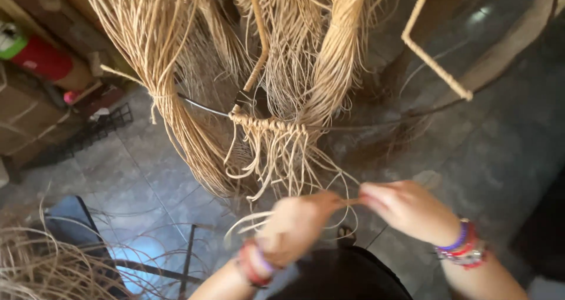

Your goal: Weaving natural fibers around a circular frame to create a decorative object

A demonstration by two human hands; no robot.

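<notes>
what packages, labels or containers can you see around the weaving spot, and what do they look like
Red cylindrical container: upper left, lying tilted on a shelf, with a green and white end; too blurred to make out any label.
Brown cardboard box: far left, below the container, plain, flat-sided.
No signs or screens in view.
Both hands, the left hand and right hand, pinch a pale fibre strand, away from these.

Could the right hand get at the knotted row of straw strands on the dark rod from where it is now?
Probably yes. The right hand pinches a thin strand together with the left hand, just below the knotted row. Only loose hanging strands lie between, nothing solid, though it would need to release the strand first.
</notes>
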